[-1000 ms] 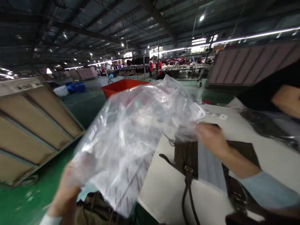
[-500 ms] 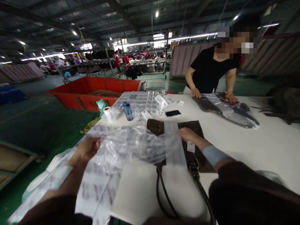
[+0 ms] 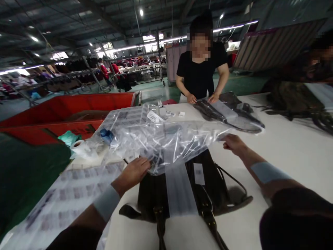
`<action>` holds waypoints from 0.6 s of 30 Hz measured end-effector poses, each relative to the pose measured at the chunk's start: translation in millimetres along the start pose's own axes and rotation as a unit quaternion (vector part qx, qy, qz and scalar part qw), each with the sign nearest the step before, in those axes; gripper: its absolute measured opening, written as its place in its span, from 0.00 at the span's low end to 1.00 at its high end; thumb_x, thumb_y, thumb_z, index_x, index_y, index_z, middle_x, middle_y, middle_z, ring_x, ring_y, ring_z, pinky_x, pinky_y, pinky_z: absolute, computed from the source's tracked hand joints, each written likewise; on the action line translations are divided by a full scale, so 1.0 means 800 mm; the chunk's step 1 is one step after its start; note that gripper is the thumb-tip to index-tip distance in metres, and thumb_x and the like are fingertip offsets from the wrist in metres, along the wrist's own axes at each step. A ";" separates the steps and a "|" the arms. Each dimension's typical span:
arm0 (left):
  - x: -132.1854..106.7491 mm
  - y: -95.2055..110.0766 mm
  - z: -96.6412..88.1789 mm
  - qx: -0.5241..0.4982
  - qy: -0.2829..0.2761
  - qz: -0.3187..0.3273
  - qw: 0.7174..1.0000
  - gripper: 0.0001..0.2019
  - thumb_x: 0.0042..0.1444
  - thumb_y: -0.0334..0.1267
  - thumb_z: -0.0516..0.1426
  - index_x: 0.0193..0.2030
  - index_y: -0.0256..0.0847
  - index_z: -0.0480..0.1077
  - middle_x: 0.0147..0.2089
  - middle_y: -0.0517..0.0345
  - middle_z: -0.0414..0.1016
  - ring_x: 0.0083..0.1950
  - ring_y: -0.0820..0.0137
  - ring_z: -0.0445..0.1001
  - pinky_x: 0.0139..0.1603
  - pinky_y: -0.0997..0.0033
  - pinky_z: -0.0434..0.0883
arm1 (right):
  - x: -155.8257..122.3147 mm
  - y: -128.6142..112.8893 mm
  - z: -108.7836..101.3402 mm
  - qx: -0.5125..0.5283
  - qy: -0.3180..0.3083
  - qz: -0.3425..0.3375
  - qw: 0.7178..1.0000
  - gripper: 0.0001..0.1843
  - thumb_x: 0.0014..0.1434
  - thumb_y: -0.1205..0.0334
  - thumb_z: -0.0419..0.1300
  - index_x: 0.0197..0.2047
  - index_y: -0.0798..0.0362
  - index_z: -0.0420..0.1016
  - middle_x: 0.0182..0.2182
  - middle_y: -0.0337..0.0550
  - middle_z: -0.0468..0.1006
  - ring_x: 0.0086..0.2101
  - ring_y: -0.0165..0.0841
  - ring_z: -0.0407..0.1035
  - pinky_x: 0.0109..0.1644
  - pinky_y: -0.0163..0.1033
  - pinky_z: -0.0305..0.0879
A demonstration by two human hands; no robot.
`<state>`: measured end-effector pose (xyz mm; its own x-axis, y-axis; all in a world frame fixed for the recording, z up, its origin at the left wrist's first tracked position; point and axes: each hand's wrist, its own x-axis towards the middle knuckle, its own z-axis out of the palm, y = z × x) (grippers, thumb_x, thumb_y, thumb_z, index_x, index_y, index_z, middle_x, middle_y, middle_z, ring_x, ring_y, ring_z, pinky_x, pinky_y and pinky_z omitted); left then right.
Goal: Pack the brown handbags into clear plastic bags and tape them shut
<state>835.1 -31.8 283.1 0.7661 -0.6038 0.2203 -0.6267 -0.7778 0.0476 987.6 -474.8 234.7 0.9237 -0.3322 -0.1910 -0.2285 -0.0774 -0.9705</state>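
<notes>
A clear plastic bag (image 3: 177, 139) is spread between my two hands over the upper part of a dark handbag (image 3: 153, 194). My left hand (image 3: 134, 172), fingers closed, holds the bag's near left edge beside the handbag. At the far right, my right hand (image 3: 233, 143) grips the bag's other edge, raised above the table. The handbag lies flat with its handles toward me. A pale translucent strip (image 3: 180, 191) runs down its middle, and a white tag (image 3: 199, 173) rests on its right part. Plastic covers the handbag's far end.
Across the white table (image 3: 286, 149), a person in black handles another plastic-wrapped bag (image 3: 223, 113). Printed plastic sheets (image 3: 78, 194) lie at left, with a white roll (image 3: 79, 147) and blue bottle (image 3: 106, 136) beyond. An orange bin (image 3: 78, 104) stands behind; dark bags (image 3: 293, 100) lie far right.
The plastic bag has gone from beside the handbag to over its far end. Both hands have moved right, the left to the handbag's edge. My view has turned right.
</notes>
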 end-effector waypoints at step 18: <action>0.047 -0.208 0.213 -0.229 -0.007 -0.512 0.828 0.10 0.56 0.36 0.46 0.30 0.38 0.66 0.31 0.54 0.72 0.37 0.66 0.72 0.39 0.68 0.67 | 0.112 0.143 0.099 -0.142 -0.014 -0.025 0.990 0.07 0.44 0.62 0.57 0.26 0.56 0.74 0.20 0.42 0.74 0.28 0.34 0.68 0.29 0.34 0.62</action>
<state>992.3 45.5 117.3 0.9286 0.3269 -0.1753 0.3667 -0.7374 0.5673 1068.1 -439.1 95.0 0.9435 -0.2947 -0.1513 -0.2550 -0.3548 -0.8995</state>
